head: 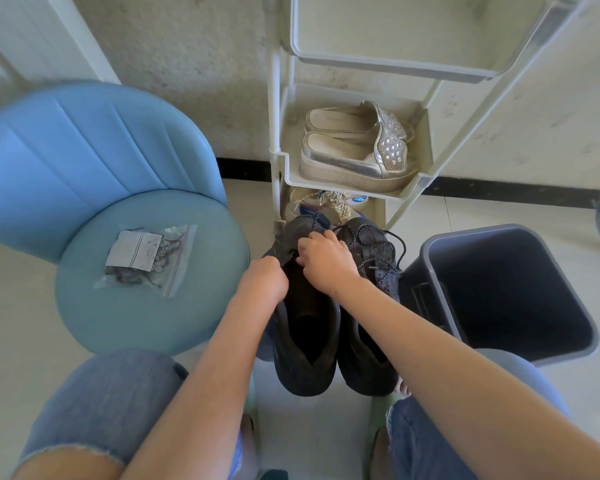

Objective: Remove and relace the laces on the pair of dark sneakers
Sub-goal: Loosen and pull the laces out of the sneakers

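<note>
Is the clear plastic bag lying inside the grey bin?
No, the plastic bag lies on the blue chair seat, left of the sneakers, while the grey bin stands on their right.

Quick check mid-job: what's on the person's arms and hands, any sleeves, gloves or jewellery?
Nothing worn shows. The left hand and right hand have no gloves and no rings visible. The left forearm and right forearm are bare to the frame edge: no sleeves, watch or bands. The only clothing in view is blue denim shorts with frayed hems.

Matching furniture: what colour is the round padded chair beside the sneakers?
The round padded chair is light blue; head view.
</note>
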